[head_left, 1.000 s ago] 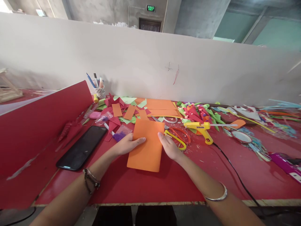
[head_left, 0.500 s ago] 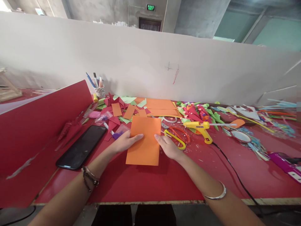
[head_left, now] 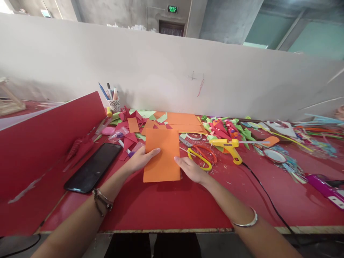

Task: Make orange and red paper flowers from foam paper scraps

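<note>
An orange sheet of paper [head_left: 166, 157], a tall rectangle, is held up over the near part of the red table. My left hand [head_left: 141, 158] grips its left edge, thumb lying on the front face and the other fingers hidden behind. At the right edge my right hand [head_left: 191, 168] pinches it, thumb in front. Whether it is one sheet or several stacked, I cannot tell. Just right of my right hand lie scissors with yellow and red handles [head_left: 200, 159]. Behind the paper spread more orange sheets [head_left: 185, 122] and red paper scraps [head_left: 130, 139].
A black phone [head_left: 92, 168] lies on the left beside a standing red board [head_left: 48, 143]. On the right are a yellow glue gun [head_left: 232, 148] with a trailing cord, a pile of coloured paper pieces [head_left: 220, 127] and a purple power strip [head_left: 326, 188]. A pen cup [head_left: 114, 104] stands by the wall.
Both hands and the orange paper have shifted slightly left and up, away from the table's front edge. The grip stays on both side edges.
</note>
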A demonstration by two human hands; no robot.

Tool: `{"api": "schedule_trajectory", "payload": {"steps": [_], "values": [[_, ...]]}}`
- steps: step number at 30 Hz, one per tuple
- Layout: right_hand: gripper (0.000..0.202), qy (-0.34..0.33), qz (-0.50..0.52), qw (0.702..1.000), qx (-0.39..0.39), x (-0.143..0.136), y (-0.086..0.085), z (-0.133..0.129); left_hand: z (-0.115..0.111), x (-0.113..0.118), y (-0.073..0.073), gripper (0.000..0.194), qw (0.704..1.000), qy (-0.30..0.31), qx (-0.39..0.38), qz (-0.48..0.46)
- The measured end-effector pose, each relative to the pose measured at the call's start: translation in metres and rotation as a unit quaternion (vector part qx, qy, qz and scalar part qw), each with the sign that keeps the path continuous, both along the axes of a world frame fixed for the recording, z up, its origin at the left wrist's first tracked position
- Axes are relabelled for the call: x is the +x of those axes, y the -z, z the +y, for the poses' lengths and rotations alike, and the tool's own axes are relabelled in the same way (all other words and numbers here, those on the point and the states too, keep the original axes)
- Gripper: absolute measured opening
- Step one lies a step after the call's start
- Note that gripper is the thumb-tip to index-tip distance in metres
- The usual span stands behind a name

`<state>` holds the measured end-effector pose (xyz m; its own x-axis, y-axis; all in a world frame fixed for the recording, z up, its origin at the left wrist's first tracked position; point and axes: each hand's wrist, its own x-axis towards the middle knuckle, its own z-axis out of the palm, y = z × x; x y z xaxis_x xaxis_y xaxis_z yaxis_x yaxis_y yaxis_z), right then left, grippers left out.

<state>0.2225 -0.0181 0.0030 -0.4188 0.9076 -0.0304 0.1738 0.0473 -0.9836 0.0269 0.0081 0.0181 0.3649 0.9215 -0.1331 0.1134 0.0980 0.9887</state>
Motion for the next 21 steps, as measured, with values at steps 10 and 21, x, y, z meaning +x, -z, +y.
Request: {"api": "schedule_trajectory", "payload": {"steps": [10,21], "values": [[0.051,-0.030,-0.027,0.999,0.007,0.0019,0.0010,0.0014,0.0017,0.0000,-0.0005,0.042,0.998,-0.055,-0.003,-0.012],[0.044,-0.010,-0.022,0.999,0.025,0.0029,0.0029,0.0046,0.0072,-0.0015,0.0010,0.043,0.992,-0.125,0.005,-0.027]]}}
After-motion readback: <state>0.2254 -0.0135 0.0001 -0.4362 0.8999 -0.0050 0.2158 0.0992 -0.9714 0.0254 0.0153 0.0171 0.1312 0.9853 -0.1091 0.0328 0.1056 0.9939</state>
